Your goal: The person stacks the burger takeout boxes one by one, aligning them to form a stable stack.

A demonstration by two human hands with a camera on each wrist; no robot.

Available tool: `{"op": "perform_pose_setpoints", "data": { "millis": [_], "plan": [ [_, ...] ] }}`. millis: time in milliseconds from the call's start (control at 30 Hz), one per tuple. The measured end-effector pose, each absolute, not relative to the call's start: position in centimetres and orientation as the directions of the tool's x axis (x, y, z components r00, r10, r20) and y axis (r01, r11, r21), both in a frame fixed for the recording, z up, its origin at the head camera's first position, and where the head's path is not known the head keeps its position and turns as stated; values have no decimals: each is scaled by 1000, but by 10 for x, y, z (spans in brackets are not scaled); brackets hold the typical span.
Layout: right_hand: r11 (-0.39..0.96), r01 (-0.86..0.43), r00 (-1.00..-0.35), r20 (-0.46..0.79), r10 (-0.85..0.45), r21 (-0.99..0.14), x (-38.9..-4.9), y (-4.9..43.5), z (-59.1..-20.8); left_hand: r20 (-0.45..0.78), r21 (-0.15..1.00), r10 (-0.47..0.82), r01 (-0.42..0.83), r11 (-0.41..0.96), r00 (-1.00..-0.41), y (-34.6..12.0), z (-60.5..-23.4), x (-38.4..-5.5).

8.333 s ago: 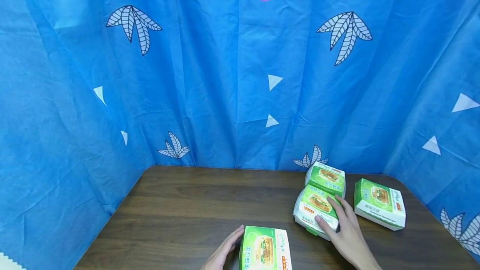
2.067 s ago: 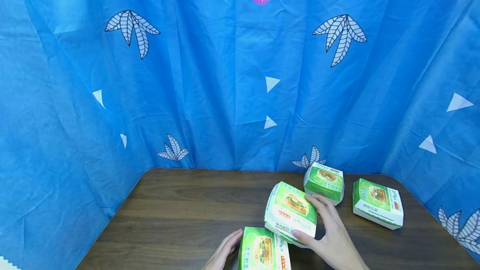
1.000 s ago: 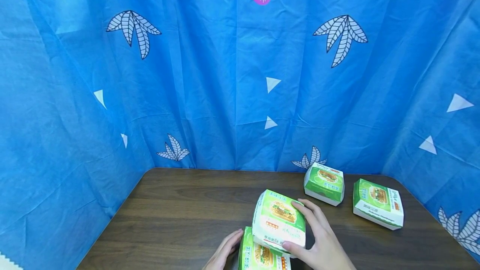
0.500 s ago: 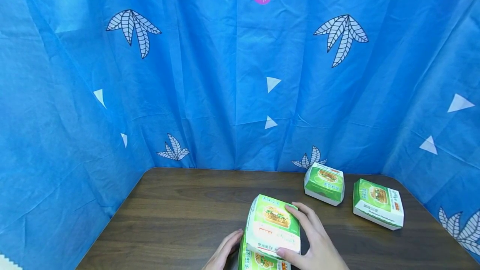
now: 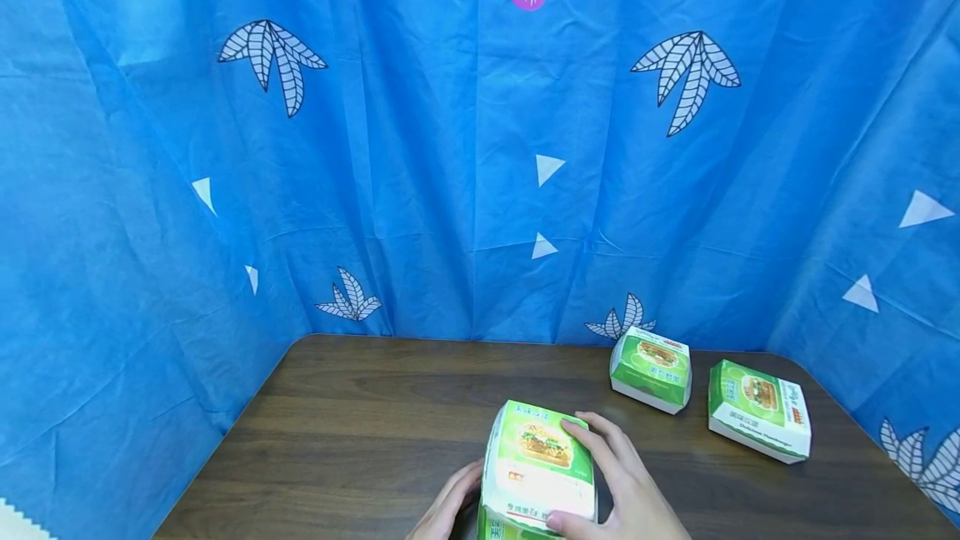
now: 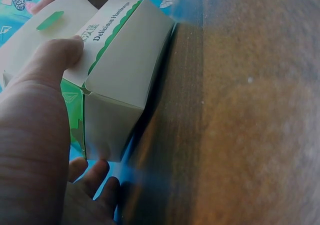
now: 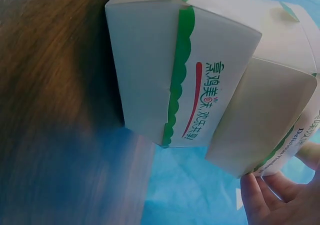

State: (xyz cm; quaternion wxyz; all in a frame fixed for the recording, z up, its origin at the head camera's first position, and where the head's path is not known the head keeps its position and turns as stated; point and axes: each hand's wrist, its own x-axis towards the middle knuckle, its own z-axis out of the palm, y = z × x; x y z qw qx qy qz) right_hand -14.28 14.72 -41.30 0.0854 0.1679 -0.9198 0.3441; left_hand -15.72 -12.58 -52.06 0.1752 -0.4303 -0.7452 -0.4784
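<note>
Near the front of the table, a green-and-white paper hamburger box [image 5: 540, 473] sits over a second hamburger box [image 5: 497, 530], which it mostly hides in the head view. My right hand [image 5: 626, 482] holds the upper box by its right side, thumb at the front and fingers at the back. At the lower box's left side is my left hand [image 5: 446, 507]. The left wrist view shows its thumb [image 6: 70, 50] on the face printed "Delicious Hamburger" and its fingers at the box's end. In the right wrist view, the upper box [image 7: 265, 110] is tilted against the lower box [image 7: 145, 65].
Two more hamburger boxes stand at the back right of the dark wooden table [image 5: 360, 440]: one box [image 5: 651, 369] by the curtain, another box [image 5: 759, 411] nearer the right edge. A blue patterned curtain [image 5: 420, 148] surrounds the table's back and sides.
My right hand has taken a box from in front of the back-right one and carried it left and toward me, onto the box at my left hand. The left hand has stayed put.
</note>
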Motion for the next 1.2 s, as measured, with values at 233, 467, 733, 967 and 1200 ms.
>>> {"op": "perform_pose_setpoints", "data": {
  "millis": [233, 467, 733, 967, 1200],
  "plan": [
    [712, -382, -923, 275, -269, -589, -141, 145, -411, 611, 642, 477, 748, 169, -632, -126, -518, -155],
    [719, -407, -911, 306, -276, -564, -140, 143, -412, 540, 728, 472, 668, 153, -697, -126, -516, -153],
    [735, -441, -890, 357, -283, -516, -138, 142, -414, 607, 622, 480, 754, 208, -633, -127, -518, -154],
    [730, -404, -912, 309, -270, -552, -138, 141, -415, 600, 625, 475, 748, 225, -644, -128, -517, -153],
    [726, -382, -923, 268, -275, -571, -139, 142, -414, 501, 725, 505, 659, 199, -703, -130, -508, -154]
  ]
}}
